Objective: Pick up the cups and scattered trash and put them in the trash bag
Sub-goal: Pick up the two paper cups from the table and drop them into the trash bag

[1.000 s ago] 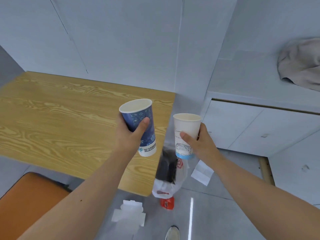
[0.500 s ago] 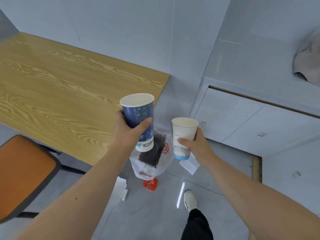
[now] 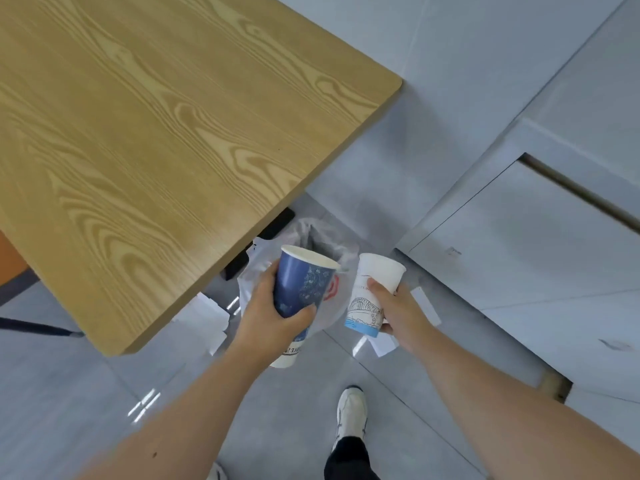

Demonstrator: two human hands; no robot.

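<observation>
While we stood beside the corner of the pale wood-grain table (image 3: 166,133), our left hand (image 3: 266,317) was wrapped around a tall dark-blue printed paper cup (image 3: 301,292), thumb across its front and fingers behind, and our right hand (image 3: 398,313) gripped a shorter white paper cup with a blue line drawing near its base (image 3: 370,299). Both cups were tilted with their mouths leaning away from us toward the thin, crinkled white plastic trash bag (image 3: 329,306) on the grey tiled floor (image 3: 294,410); we judged that tilt was meant to aim them at its dark opening (image 3: 322,237), just past the table corner. Neither cup was in the bag yet. Flat white paper scraps (image 3: 204,317) lay on the floor by the table's edge, and another white sheet (image 3: 426,306) showed behind our right hand, all left to gather. The cups looked stiff, smooth and light
</observation>
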